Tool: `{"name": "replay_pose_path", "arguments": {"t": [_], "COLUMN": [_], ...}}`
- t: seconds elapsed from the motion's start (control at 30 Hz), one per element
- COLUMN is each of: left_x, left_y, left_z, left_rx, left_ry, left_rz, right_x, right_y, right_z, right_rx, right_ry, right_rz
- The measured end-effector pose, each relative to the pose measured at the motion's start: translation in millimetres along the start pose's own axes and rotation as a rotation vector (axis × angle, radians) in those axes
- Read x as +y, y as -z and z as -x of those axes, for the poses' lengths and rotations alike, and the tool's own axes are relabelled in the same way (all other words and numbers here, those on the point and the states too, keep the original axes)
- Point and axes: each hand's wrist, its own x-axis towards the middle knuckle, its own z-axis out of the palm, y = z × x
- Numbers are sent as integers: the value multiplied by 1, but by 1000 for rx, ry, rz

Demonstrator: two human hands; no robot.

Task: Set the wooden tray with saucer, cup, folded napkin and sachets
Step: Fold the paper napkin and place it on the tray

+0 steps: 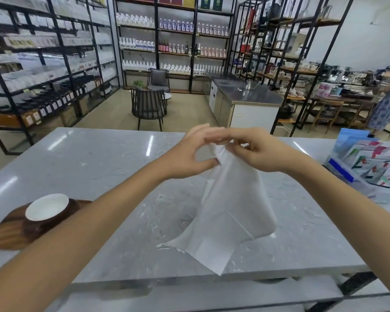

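Observation:
A white napkin (230, 208) hangs unfolded above the grey marble counter (99, 167), its lower corners brushing the surface. My left hand (189, 154) and my right hand (254, 152) pinch its top edge together at the centre. On the left, a wooden tray (7, 233) carries a dark wooden saucer (43, 224) with a white-lined cup (46, 207) on it, partly behind my left forearm. Colourful sachets (374, 161) fill a clear box on the right.
The clear plastic box (347, 174) stands at the counter's right edge. Beyond the counter are black chairs (149, 106), a steel-topped island (245, 97) and tall shelves of bottles. A person in a patterned dress (385, 106) stands far right.

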Motion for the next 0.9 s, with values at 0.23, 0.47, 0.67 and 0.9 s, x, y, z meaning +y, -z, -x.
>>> {"name": "replay_pose_path", "arguments": {"t": [0.23,0.47,0.67,0.9], "left_x": [-15,-39,-64,-77], "left_y": [39,70,108,133], "left_z": [11,36,65,83], "left_rx": [15,7,135,366], "left_ry": [179,201,293,398], "left_rz": [34,-152,-156,-36], "right_x": [20,49,68,83], "right_y": [5,2,17,19], "right_z": [6,23,32,31], "right_rx": [16,-177,-14,212], "right_ry": [-148,-216,-276,-384], "right_rz": [22,32,-3,-206]}}
